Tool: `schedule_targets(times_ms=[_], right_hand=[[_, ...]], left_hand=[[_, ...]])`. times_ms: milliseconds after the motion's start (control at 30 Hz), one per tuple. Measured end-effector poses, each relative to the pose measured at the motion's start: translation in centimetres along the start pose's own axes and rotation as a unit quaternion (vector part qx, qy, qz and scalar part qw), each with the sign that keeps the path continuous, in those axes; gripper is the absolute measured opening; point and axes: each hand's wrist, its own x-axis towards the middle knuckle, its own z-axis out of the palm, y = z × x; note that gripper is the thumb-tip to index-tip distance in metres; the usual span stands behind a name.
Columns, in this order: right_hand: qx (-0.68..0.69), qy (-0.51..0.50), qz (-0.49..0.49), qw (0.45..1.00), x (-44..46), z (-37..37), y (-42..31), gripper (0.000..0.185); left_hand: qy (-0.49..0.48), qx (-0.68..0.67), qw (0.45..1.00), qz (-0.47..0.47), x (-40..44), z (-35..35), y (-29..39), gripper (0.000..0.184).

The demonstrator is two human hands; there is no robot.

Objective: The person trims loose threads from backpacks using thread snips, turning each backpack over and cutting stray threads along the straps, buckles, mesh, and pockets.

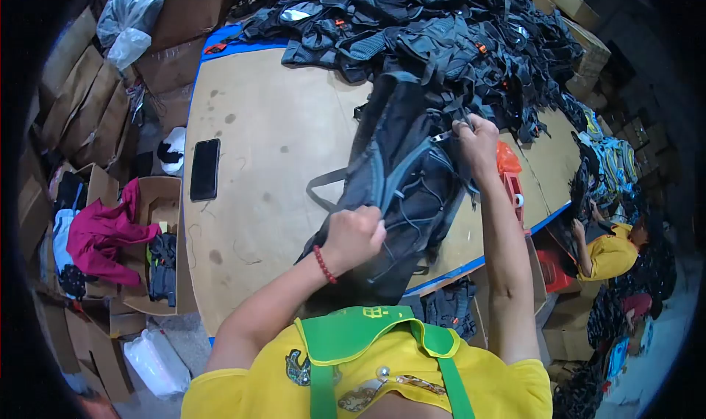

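Observation:
A black backpack (415,187) with grey trim and thin cords lies in front of me, its near end against my body. My left hand (355,237), with a red bead bracelet at the wrist, is closed in a fist on the backpack's near left side. Higher up on the right, my right hand (478,141) grips the backpack's edge. A metal zipper pull (440,137) shows just left of those fingers. What exactly lies inside each fist is hidden. A loose grey strap (321,186) sticks out to the left over the tabletop.
Black backpacks (441,33) are heaped along the table's (257,125) far side. A phone (205,170) lies at the left. A red tape dispenser (512,191) stands near the right edge. Cartons and a magenta garment (107,235) are left; another person (610,250) sits at right.

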Motion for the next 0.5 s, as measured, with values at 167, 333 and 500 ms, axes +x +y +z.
schedule_targets(times_ms=[167, 333, 500], right_hand=[[0.083, -0.068, -0.065, 0.992, -3.1, -1.8, -4.9, 0.020], [0.126, -0.034, -0.103, 0.986, -2.7, -3.8, -7.6, 0.019], [0.238, 0.058, 0.031, 0.969, -0.9, -3.9, -3.7, 0.014]], left_hand=[[0.068, 0.089, 0.994, 0.000, 5.7, -1.0, 1.0, 0.017], [0.017, 0.173, 0.983, 0.064, 11.7, 1.6, 1.7, 0.015], [-0.024, 0.096, 0.992, 0.077, 13.0, 1.7, 1.6, 0.016]])
